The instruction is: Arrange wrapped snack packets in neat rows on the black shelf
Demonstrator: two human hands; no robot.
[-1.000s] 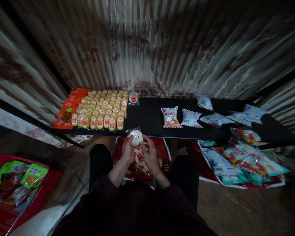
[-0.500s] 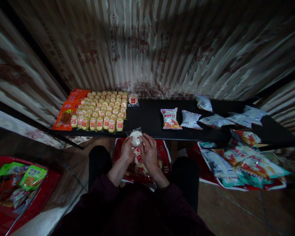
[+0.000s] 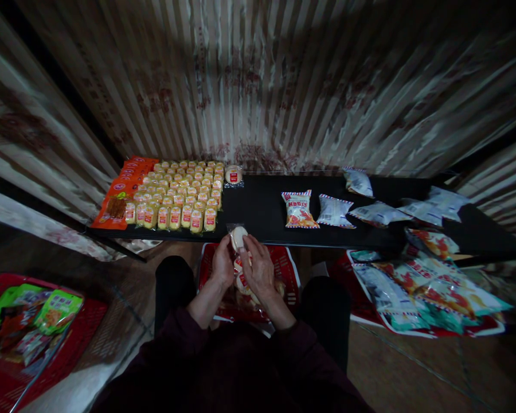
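A pale, round wrapped pastry (image 3: 239, 236) is in my right hand (image 3: 260, 268), tilted on its side just in front of the shelf's front edge. My left hand (image 3: 222, 265) is close at the pastry's left, its fingers loosely bent and seemingly apart from it. Below both hands, a red basket (image 3: 290, 275) between my knees contains more wrapped pastries (image 3: 243, 282) with red labels, partly hidden by my right hand. One similar wrapped pastry (image 3: 233, 175) lies at the back of the black shelf (image 3: 258, 206), beside rows of small yellow wrapped cakes (image 3: 176, 198).
Orange packets (image 3: 120, 195) lie at the shelf's left end. White snack bags (image 3: 300, 208) are spread over its right half. A basket heaped with snack bags (image 3: 430, 287) stands right; another red basket (image 3: 81, 327) with mixed packets stands left. A striped curtain (image 3: 249, 86) hangs behind.
The pastry has turned from facing up flat to tilted on its side. My left hand has loosened from it, and my right hand has closed further round it.
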